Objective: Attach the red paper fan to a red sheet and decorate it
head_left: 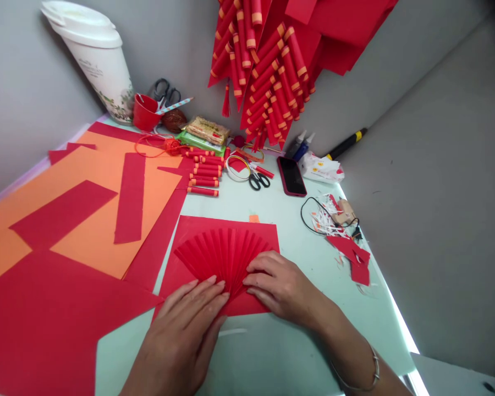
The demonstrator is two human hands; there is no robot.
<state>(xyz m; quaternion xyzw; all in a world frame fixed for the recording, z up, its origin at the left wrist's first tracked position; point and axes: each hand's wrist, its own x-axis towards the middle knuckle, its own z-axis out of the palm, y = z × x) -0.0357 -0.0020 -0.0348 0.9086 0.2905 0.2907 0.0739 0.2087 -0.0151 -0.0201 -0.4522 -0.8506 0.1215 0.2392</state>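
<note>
A pleated red paper fan [226, 250] lies spread on a flat red paper sheet [251, 307] in front of me. My left hand [185, 324] rests over the fan's lower left side, fingers stretched and close together, the tips near the point where the pleats meet. My right hand [282, 283] holds the fan's right edge, its fingers bent over the pleats; the thumb is hidden.
Red and orange sheets [157, 203] cover the left side. Behind the fan are rolled red tubes [204, 183], scissors [258, 180] and a phone [292, 176]. Paper scraps and a black cord [305, 220] lie at the right. A tall white cup [103, 71] stands back left.
</note>
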